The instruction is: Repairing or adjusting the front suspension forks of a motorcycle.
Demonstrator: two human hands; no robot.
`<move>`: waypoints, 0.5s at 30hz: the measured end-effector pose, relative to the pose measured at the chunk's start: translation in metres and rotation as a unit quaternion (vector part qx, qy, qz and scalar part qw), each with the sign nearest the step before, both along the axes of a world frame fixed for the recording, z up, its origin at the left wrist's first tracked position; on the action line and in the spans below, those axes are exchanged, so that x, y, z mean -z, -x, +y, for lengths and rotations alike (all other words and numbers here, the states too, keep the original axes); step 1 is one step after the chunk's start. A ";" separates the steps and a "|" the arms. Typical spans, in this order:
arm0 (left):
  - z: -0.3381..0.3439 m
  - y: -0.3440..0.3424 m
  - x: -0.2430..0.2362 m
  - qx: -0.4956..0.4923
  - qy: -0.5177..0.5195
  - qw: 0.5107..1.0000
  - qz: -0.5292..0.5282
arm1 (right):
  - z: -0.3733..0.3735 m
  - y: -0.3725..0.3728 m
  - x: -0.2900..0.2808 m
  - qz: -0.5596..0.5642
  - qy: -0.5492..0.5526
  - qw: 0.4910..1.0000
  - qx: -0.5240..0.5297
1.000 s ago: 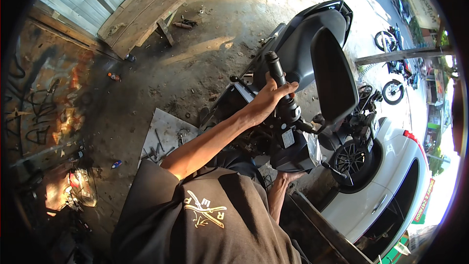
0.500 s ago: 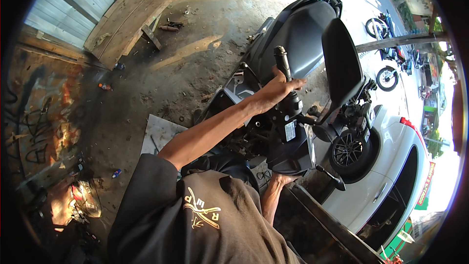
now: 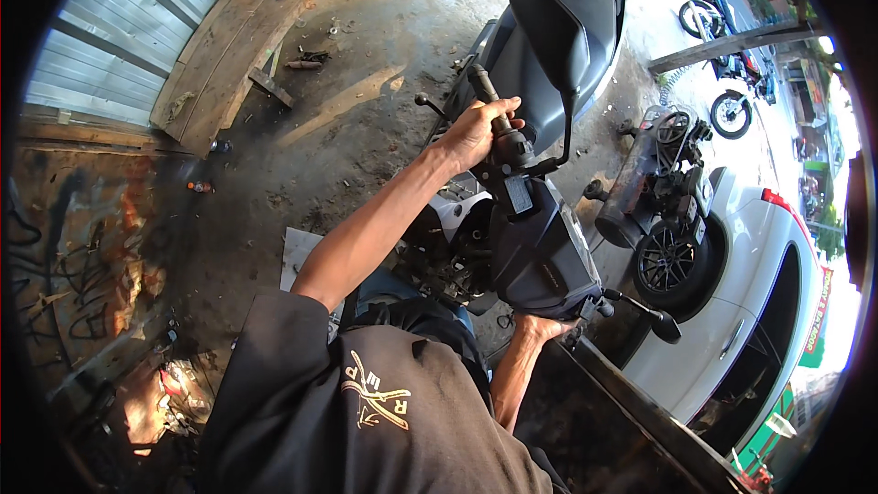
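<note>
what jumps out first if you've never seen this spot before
A dark scooter fills the middle, its seat tipped up. The left hand grips the upper handlebar grip, and the right hand holds the lower end. A white car sits at right, beside a rusty compressor.

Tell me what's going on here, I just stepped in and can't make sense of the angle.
A person leans over a dark scooter parked on a concrete floor. Their left hand grips the handlebar grip; the right hand holds the other end of the bar, low by the front panel. A white car and an air compressor stand beside it.
</note>
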State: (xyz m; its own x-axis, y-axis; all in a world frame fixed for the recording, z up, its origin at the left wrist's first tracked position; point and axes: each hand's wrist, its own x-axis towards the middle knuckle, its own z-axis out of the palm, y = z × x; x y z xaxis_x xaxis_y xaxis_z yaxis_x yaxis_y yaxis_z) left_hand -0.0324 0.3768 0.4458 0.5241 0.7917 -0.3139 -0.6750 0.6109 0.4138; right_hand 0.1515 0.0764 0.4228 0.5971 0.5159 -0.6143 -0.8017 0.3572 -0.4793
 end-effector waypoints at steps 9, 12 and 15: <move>0.022 -0.014 0.010 -0.012 0.050 0.998 0.043 | 0.018 0.003 -0.017 0.015 -0.010 1.000 -0.013; 0.018 -0.017 0.010 0.035 0.002 0.998 0.045 | 0.009 0.006 -0.018 0.034 -0.008 0.999 0.011; 0.013 -0.027 0.002 0.073 -0.023 0.995 0.064 | 0.001 0.019 -0.024 0.013 0.050 0.997 0.065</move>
State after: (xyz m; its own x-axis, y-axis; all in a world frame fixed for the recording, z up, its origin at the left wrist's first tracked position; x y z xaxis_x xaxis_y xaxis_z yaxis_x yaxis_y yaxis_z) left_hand -0.0050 0.3893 0.4434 0.5929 0.7244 -0.3517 -0.5195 0.6778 0.5203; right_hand 0.1324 0.0779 0.4472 0.6382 0.3705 -0.6748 -0.7644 0.4092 -0.4983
